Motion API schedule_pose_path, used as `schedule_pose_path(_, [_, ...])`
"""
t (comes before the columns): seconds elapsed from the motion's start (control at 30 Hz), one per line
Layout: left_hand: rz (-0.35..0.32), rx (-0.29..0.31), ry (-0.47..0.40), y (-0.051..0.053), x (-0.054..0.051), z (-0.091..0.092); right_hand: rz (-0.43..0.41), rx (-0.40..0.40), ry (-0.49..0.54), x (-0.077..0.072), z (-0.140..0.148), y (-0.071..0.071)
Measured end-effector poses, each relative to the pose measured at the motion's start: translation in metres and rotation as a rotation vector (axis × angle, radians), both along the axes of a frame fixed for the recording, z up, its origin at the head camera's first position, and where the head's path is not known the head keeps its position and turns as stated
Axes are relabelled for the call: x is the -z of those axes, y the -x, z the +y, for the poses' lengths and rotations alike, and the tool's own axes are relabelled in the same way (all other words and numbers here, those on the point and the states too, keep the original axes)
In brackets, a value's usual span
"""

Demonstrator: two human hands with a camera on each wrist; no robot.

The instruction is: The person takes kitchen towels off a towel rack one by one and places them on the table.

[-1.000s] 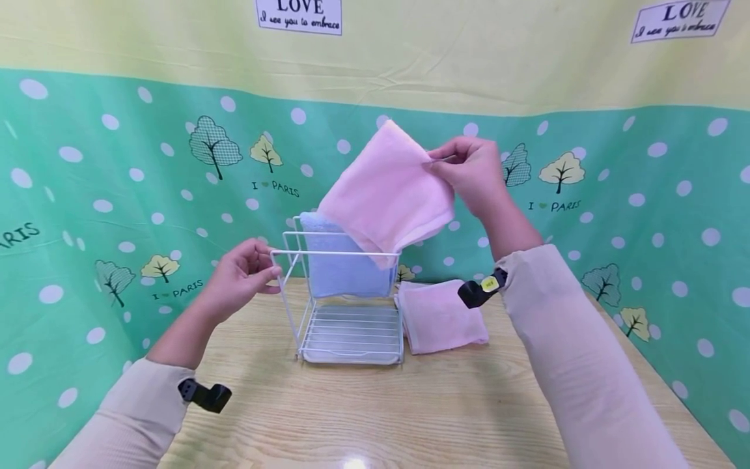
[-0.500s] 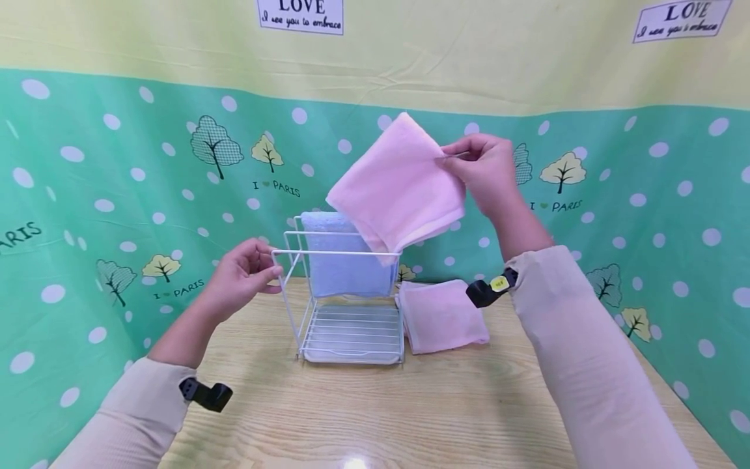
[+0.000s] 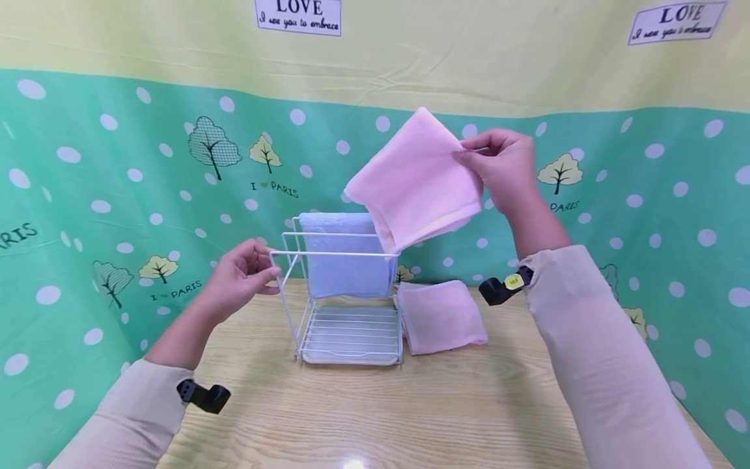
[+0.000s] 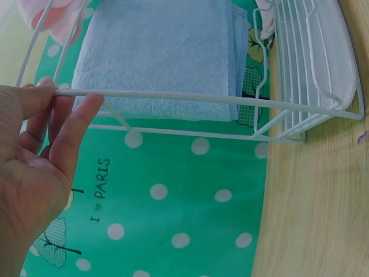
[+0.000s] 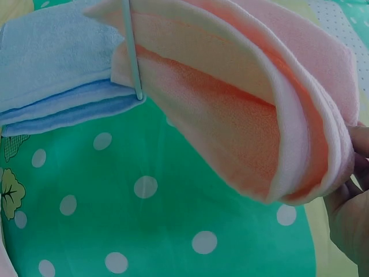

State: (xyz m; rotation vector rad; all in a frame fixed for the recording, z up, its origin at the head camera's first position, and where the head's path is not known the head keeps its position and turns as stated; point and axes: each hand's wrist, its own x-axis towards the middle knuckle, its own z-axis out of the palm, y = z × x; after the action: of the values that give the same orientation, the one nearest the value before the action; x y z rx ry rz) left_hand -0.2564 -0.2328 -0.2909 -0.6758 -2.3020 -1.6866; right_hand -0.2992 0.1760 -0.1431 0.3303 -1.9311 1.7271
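A white wire rack [image 3: 334, 253] stands on the table, its upper left front corner pinched between thumb and fingers of my left hand [image 3: 243, 277]. Up to the right, my right hand [image 3: 504, 166] pinches the edge of a folded pink towel [image 3: 422, 179]. The towel hangs tilted, its lowest corner close to the right end of the rack's front top bar. In the right wrist view the layers of the pink towel [image 5: 230, 115] fan apart behind and beside the bar. A folded blue towel [image 3: 346, 267] drapes over the rack's back bar.
Another folded pink towel [image 3: 442, 319] lies on the wooden table [image 3: 351, 417], right of the rack. A white tray [image 3: 351, 357] sits beneath the rack's lower wires. Green and yellow printed curtain [image 3: 140, 215] surrounds the table at the back and sides.
My right hand has drawn the pink towel up and to the right, uncovering more of the blue towel. The left hand keeps its place on the rack's corner.
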Motion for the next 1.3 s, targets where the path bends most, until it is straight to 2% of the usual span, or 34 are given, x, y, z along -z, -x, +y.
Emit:
schedule_pose_path(0.17, [0.002,-0.003,0.007,0.0,0.0,-0.001,-0.048,-0.002,0.024,-0.002,0.004,-0.002])
schedule_pose_path(0.43, [0.007,0.003,0.004,0.0,0.0,-0.002,-0.072,0.033,0.051,-0.003,0.012,-0.004])
schedule_pose_path(0.77, [0.014,0.004,0.01,0.001,0.0,-0.001,-0.128,0.089,0.042,-0.003,0.025,-0.005])
schedule_pose_path(0.87, [0.016,0.006,0.005,0.0,-0.001,-0.001,-0.159,0.109,-0.004,-0.002,0.029,-0.006])
schedule_pose_path(1.07, [0.016,0.007,0.001,0.0,-0.001,-0.001,-0.22,0.141,-0.124,0.008,0.039,-0.009])
schedule_pose_path(1.3, [0.02,0.005,0.006,0.0,0.0,-0.001,-0.248,0.162,-0.154,0.03,0.051,-0.007])
